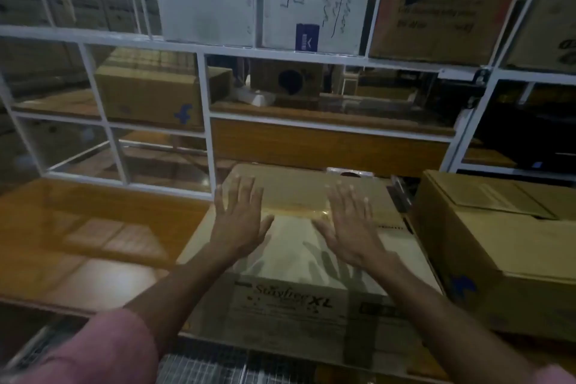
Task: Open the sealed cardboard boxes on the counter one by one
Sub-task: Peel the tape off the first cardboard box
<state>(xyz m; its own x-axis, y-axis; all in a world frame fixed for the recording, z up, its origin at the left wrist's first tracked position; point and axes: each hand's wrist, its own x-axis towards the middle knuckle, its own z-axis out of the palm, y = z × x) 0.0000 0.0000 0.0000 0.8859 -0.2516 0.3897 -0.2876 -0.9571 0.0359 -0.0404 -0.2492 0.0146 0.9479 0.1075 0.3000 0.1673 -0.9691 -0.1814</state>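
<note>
Both my left hand (240, 215) and right hand (347, 221) lie flat and open-fingered over the taped box (296, 305) at the counter's (93, 227) near edge; stiff cardboard, probably light, best opened along its glossy, slippery tape seam (296, 210).

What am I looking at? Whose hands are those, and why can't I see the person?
The camera sits on the person's head, looking forward and down, so you see only their arms. The left hand and right hand are spread flat over the top of a big cardboard box, which stands on a shiny wooden counter. The hands hold nothing. Clear tape runs across the box top, so it looks still sealed. Another box stands to the right. Behind is a white rack with more boxes.
</note>
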